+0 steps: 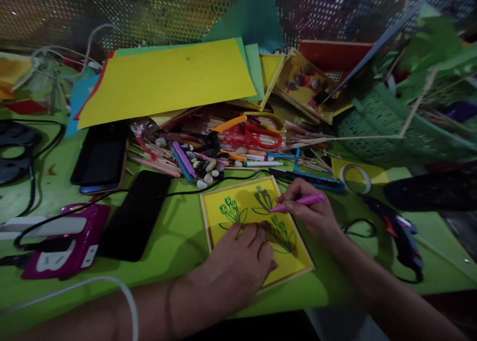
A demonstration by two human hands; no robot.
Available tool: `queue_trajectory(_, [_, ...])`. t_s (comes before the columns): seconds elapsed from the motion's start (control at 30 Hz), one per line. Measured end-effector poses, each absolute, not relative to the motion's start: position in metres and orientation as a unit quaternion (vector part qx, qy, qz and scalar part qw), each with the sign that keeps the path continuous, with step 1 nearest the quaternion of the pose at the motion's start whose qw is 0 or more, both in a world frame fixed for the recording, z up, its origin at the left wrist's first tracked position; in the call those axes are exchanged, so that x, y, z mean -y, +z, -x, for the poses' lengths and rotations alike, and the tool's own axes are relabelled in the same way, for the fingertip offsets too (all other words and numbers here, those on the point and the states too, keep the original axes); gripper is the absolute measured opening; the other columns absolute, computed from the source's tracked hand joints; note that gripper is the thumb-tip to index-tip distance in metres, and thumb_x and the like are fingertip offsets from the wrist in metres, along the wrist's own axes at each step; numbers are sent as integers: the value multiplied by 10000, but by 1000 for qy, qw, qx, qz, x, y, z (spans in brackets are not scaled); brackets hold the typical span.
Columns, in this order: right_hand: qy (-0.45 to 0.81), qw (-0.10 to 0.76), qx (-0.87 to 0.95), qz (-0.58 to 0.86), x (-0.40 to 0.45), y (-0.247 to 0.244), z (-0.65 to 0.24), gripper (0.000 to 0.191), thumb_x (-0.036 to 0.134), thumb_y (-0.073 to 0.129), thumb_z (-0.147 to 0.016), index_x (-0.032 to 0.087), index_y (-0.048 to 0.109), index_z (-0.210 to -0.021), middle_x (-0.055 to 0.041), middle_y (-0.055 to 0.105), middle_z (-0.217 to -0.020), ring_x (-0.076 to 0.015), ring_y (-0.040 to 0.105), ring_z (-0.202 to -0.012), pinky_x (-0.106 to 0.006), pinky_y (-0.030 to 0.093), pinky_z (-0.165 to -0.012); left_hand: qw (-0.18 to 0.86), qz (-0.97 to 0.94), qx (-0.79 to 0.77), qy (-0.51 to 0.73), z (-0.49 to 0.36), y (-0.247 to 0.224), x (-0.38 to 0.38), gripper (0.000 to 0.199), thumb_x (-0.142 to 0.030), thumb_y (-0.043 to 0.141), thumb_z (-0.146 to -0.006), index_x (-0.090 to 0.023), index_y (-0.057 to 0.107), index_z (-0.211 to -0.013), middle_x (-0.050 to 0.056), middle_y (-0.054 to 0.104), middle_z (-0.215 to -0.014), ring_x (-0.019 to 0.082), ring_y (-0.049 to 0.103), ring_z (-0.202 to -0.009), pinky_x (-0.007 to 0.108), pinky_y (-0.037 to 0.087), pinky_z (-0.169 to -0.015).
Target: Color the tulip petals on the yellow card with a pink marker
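My right hand [311,209] grips a pink marker pen [300,202] between its fingertips, and the pen's tip touches a yellow card panel [246,192] with a thin pale wooden frame. On this panel are green line drawings of tulips: one cluster [231,209] at upper left, another [264,199] by the pen tip, and a third [282,233] lower right. Their buds and stems are outlined in green. My left hand [242,259] lies across the lower left of the panel, fingers bent down and close together. Its fingertips are hidden, so whatever it may hold does not show.
Behind the panel lie pebbles [210,166], markers, sticks and red-handled scissors [263,136]. Yellow card sheets [167,82] are stacked farther back. Phones [136,216] and a pink power strip [67,241] sit left; a glue gun [397,234], tape roll [355,178] and green basket [406,127] are right.
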State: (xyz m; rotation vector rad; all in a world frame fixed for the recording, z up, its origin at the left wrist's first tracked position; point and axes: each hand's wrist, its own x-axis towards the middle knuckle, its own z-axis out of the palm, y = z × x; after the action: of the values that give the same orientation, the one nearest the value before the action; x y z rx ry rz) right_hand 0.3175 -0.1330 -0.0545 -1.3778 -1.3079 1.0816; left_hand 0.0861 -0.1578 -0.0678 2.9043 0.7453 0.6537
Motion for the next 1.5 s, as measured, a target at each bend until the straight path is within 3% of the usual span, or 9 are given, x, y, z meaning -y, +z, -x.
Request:
queue_trajectory(0.3, [418, 485, 518, 568, 135, -59, -322, 161, 308, 765, -849, 236, 648, -765, 13, 572, -737, -208, 671, -719, -336, 577, -671, 39, -951, -239, 193, -87, -67, 158, 256, -378, 562, -1065, -169, 621, -929, 104, 778, -1075, 241, 690, -1035, 402, 459, -891])
queue_trajectory(0.8, [399, 469, 541, 572, 133, -62, -322, 156, 272, 759, -864, 231, 642, -770, 18, 569, -732, -178, 597, -678, -306, 541, -628, 38, -949, -242, 199, -86, -68, 159, 265, -381, 558, -1067, -162, 632, -938, 116, 785, -1138, 250, 714, -1067, 411, 494, -895])
queue_trajectory(1.03, [410, 470, 535, 570, 134, -59, -320, 170, 284, 774, -849, 236, 637, -760, 23, 576, -708, -199, 659, -691, -326, 569, -644, 43, -950, -241, 194, -86, -68, 158, 270, -378, 548, -1070, -166, 631, -926, 114, 784, -1109, 250, 714, -1055, 409, 495, -889])
queue_trajectory(1.2, [387, 461, 542, 586, 133, -59, -321, 172, 287, 773, -840, 237, 640, -744, 19, 580, -700, -190, 621, -663, -317, 533, -619, 38, -952, -238, 190, -86, -69, 159, 270, -380, 550, -1070, -161, 639, -940, 124, 781, -1121, 250, 706, -1070, 406, 482, -904])
queue_trajectory(1.5, [415, 471, 519, 579, 132, -52, -316, 179, 289, 786, -801, 239, 635, -719, 23, 564, -679, -196, 641, -643, -335, 587, -621, 43, -949, -239, 202, -86, -66, 158, 257, -361, 555, -1065, -165, 629, -917, 110, 786, -1103, 245, 708, -1045, 400, 489, -876])
